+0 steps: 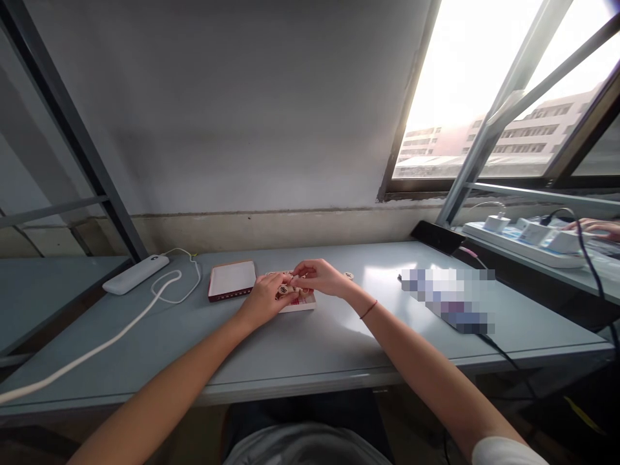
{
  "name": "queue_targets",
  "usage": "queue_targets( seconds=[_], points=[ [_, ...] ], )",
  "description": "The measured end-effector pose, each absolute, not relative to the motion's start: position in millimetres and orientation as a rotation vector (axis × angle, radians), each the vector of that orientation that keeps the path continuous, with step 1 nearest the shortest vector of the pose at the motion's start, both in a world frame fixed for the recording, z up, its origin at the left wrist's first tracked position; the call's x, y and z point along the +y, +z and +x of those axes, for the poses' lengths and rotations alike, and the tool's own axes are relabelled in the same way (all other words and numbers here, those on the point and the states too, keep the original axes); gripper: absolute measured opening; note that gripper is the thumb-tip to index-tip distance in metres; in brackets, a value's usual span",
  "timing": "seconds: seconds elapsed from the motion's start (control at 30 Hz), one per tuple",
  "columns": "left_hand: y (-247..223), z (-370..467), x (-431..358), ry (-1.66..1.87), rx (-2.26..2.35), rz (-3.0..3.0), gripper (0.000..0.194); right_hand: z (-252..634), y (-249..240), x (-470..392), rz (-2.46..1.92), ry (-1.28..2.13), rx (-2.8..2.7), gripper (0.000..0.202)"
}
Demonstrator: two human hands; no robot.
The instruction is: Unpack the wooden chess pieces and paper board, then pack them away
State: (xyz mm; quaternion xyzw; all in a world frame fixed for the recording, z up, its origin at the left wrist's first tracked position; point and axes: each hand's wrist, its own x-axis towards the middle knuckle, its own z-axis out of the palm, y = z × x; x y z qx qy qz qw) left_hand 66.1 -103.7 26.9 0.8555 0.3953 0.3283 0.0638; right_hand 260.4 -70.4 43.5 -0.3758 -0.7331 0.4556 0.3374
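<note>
Both my hands meet over a shallow white box holding several round xiangqi pieces. My left hand curves around some pieces at the box's left side, and a xiangqi piece with a dark character shows between its thumb and fingers. Thumb and fingers of my right hand are pinched together above the box, at a piece they partly cover. A single xiangqi piece lies on the desk just right of that hand. My fingers hide much of the box's inside.
Left of the box lies its red-edged lid, pale inside up. A white power strip and its cable cross the left desk. A pixelated flat object lies right. Beyond it are another power strip and another person's hand.
</note>
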Motion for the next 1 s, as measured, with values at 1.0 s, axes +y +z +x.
queue_targets(
  seconds=[1.0],
  points=[
    [28.9,61.2,-108.7,0.625,1.087,2.901,0.018,271.9,53.2,-73.8,-1.097,1.105,-2.145,0.030]
  ],
)
